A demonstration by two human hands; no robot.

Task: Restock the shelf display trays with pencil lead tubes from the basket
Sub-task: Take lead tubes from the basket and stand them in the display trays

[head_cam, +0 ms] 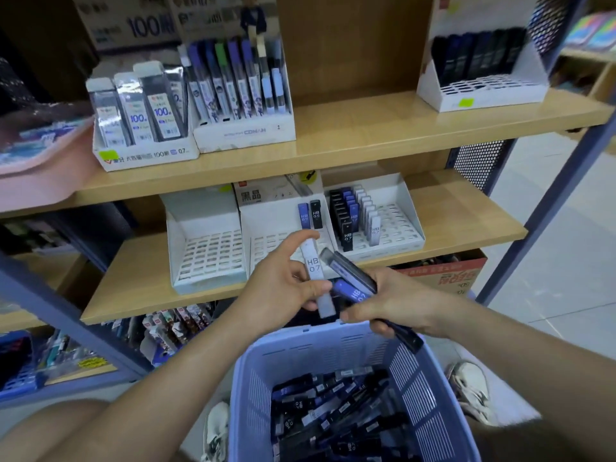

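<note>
Pencil lead tubes are sitting in both hands, just above the far rim of the basket. The left hand (283, 281) is pinching a pale translucent plastic tube (316, 271) marked HB 0.7 between thumb and curled fingers, holding it nearly upright. The right hand (390, 305) is wrapping its fingers tightly round a bundle of dark smoky tubes (353, 268) and a blue tube (350, 290). These are slanting up to the left, their upper ends just beside the pale tube.

Below the hands, a lavender slotted plastic basket (253, 395) is holding a loose pile of black, blue and grey tubes (340, 415).

Beyond the hands, three white slotted display trays are standing side by side near the front edge of a wooden middle shelf (133, 288). These are the left tray (206, 258), the middle tray (273, 221) and the right tray (396, 225). One blue and one black tube (310, 215) are standing at the middle tray's back right corner. Rows of black, blue and white tubes (353, 218) are filling the right tray's left side.
</note>
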